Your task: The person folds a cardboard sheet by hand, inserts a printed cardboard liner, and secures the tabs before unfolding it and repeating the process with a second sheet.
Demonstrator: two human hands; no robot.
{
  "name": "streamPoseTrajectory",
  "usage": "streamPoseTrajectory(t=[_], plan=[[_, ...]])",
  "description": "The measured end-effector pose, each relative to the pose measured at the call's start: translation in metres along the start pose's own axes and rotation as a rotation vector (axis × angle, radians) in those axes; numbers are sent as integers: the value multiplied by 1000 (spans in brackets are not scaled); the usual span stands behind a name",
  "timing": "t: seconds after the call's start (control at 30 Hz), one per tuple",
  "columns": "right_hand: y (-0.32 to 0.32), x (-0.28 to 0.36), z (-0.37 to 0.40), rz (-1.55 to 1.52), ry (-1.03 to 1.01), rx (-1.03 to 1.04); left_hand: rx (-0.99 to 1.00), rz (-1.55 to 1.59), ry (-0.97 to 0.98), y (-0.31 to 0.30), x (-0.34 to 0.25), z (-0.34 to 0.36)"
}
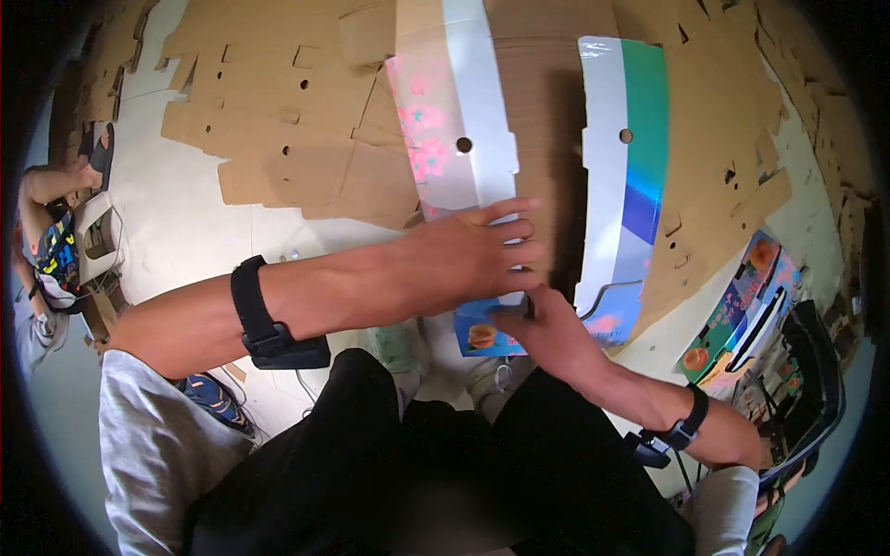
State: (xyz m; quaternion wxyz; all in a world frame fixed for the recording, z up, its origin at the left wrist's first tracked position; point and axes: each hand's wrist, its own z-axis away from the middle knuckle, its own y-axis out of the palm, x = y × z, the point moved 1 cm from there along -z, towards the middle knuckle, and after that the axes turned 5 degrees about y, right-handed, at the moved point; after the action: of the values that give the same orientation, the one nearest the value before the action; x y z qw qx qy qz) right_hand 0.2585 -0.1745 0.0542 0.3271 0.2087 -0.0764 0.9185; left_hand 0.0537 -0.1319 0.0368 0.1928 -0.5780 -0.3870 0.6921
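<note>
Left hand [477, 255] flat on carton [468, 93]; right hand [552, 329] pinches edge, fingers hidden.

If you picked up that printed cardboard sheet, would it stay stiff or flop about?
Probably fairly stiff but bendable: the sheet is flat board, folded along creases under the left hand. Likely light for its size, being thin. Its glossy print may be slippery; the right hand pinches its edge.

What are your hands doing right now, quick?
Left hand: open, pressed flat on the box.
Right hand: closed, pinching the box's near edge.
</note>
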Motion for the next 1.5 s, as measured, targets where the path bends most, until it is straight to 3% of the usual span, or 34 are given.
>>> streamPoseTrajectory(t=[0.17, 0.2, 0.3, 0.33, 0.43, 0.5, 0.57, 0.6, 0.7, 0.8, 0.93, 1.03, 1.07, 1.13, 1.17, 1.3, 1.47, 1.5], plan=[[-18, -10, 31, -144, -246, -199, 16, -79, 9, -3, -5, 5], [-37, -13, 35, 23, -350, -244, 11, -93, 14, -1, -6, 6], [-83, -23, 32, 284, -597, -697, -27, -29, 24, -15, -2, 10], [-101, -27, 24, 400, -662, -880, -99, -31, -52, -20, 0, 13], [-139, -51, -4, 77, -447, -917, -439, -109, -432, -29, 13, 27], [-136, -68, -16, -198, -223, -669, -795, -120, -880, -33, 31, 37], [-122, -66, -14, -197, -142, -435, -860, 168, -1036, -40, 56, 45], [-114, -56, -9, -239, -143, -420, -888, 318, -1116, -42, 63, 46], [-113, -29, 10, -290, -88, -301, -1002, 726, -1054, -49, 66, 38], [-98, -17, 26, -387, -167, -171, -921, 801, -1102, -77, 68, 37], [-80, -35, 36, -345, -232, -163, -799, 760, -1041, -94, 60, 29], [-96, -58, 23, -245, -104, -18, -692, 398, -1101, -74, 87, 25], [-100, -60, 21, -188, -51, 19, -744, 286, -1014, -64, 93, 21], [-102, -58, 21, -69, -160, 47, -838, 59, -822, -64, 89, 0], [-104, -57, 21, -9, -213, 61, -808, 195, -803, -65, 89, -6], [-119, -40, 25, 206, -157, 285, -478, -20, -890, -77, 74, -35], [-160, -21, 21, 447, 73, 459, -534, 46, -779, -79, 81, -33], [-186, -40, 5, 487, -31, 365, -559, 60, -732, -85, 79, -34]])
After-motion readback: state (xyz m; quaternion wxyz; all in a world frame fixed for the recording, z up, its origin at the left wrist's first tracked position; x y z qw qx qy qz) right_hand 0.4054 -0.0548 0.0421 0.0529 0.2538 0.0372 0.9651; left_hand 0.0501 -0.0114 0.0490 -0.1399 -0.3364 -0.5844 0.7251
